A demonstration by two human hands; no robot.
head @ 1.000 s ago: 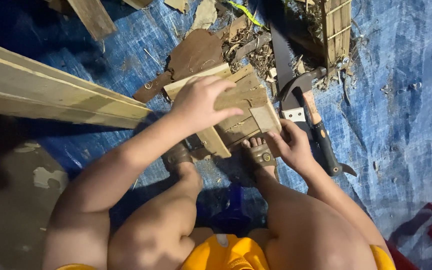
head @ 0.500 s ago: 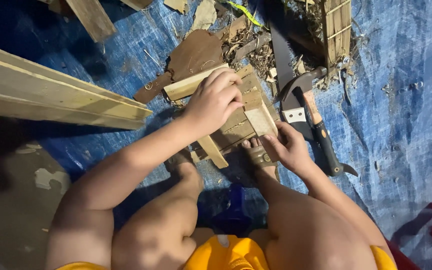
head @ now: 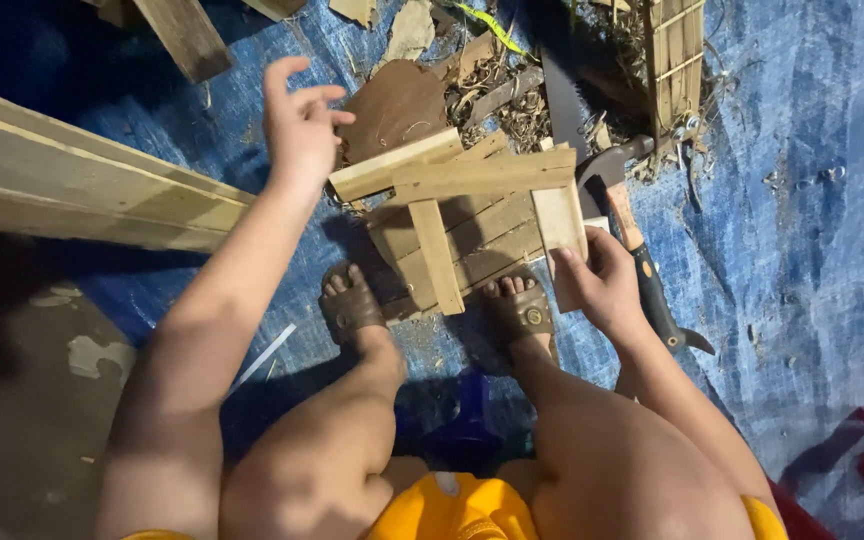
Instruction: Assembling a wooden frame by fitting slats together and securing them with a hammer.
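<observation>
Seen from above, seated over a blue tarpaulin [head: 772,200]: left hand [head: 300,125] lifted clear of the small pale wooden slat frame [head: 472,230], fingers loosely spread and holding nothing, where half a second ago that palm lay flat across the frame's top. Right hand [head: 602,285] clamped on the frame's near right corner, thumb on top, fingers wrapped under the edge, as before. Frame itself shifted, now tipped up and more open to view, its cross slat and short upright batten exposed; lower edge resting just ahead of the toes of two brown sandals [head: 352,305]. Just beyond the right fingertips, touching nothing: a black-and-orange-handled hatchet [head: 642,270], and farther off a grey toothed handsaw blade [head: 564,105] among wood shavings. Out past the left fingertips, a brown curved scrap of board [head: 392,105]; to the outside of the left wrist, a long stack of pale timber planks [head: 62,180]. Judged from the release: steadying of the piece now left to the right hand alone, left hand free.
</observation>
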